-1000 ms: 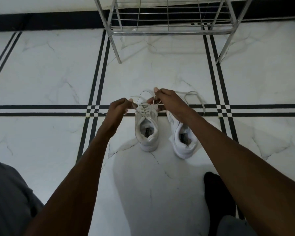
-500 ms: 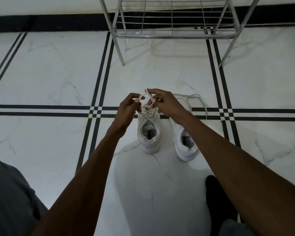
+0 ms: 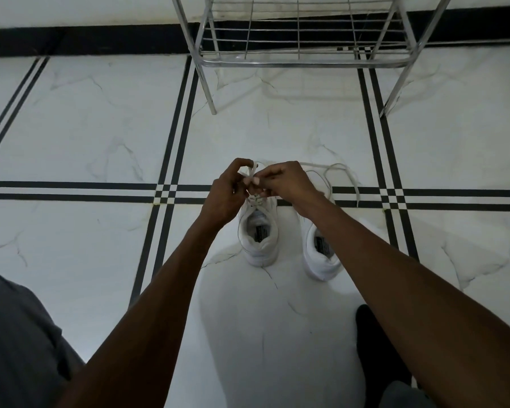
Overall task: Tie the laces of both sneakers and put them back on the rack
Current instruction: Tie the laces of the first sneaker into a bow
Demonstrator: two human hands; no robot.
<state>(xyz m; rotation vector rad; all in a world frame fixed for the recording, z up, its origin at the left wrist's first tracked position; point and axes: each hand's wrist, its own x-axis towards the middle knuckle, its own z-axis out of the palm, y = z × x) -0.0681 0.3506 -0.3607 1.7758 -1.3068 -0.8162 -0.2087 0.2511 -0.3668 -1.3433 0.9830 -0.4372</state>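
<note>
A white tiled floor [image 3: 71, 128] carries a metal rack [image 3: 301, 63] at its far edge. Two white sneakers [image 3: 259, 240] stand side by side nearer, well apart from it. Left hand [image 3: 226, 195] and right hand [image 3: 289, 182] pinch the left sneaker's laces [image 3: 252, 169].

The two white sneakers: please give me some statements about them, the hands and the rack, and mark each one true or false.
1. Both hands, left hand and right hand, pinch the laces of the left sneaker. True.
2. The right sneaker is already tied. False: its loose laces trail on the floor.
3. Both sneakers sit on the rack. False: both stand on the floor before it.
4. The rack's lowest shelf holds no shoes. True.
</note>
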